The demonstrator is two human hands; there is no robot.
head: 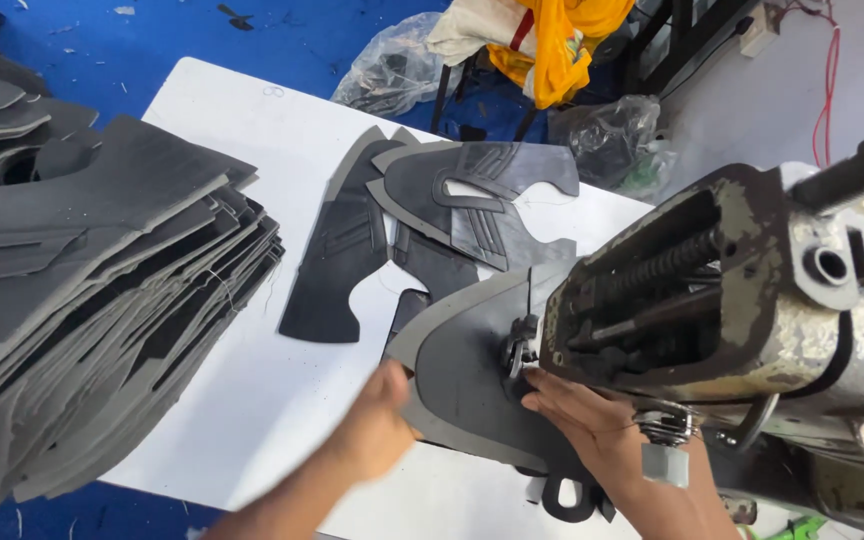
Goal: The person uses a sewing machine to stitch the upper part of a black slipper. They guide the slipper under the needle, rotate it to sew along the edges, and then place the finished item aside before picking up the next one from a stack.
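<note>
Two clear plastic bags count as packages. One crumpled clear plastic bag (392, 65) lies on the blue floor just beyond the far edge of the white tabletop (252, 400), dark contents showing through. A second clear bag (617, 140) sits to its right, beside the sewing machine. No labels, signs or screens show.

We count two hands: our left hand (377, 425) at six o'clock and our right hand (587, 420) at five. One sewing machine (752, 300) stands at three o'clock. One tall stack of grey cut pieces (92, 290) sits at nine; its sheets are too many to count. About four loose dark pieces (432, 220) lie at centre. Two clear plastic bags (392, 65) lie at twelve to one.
</note>
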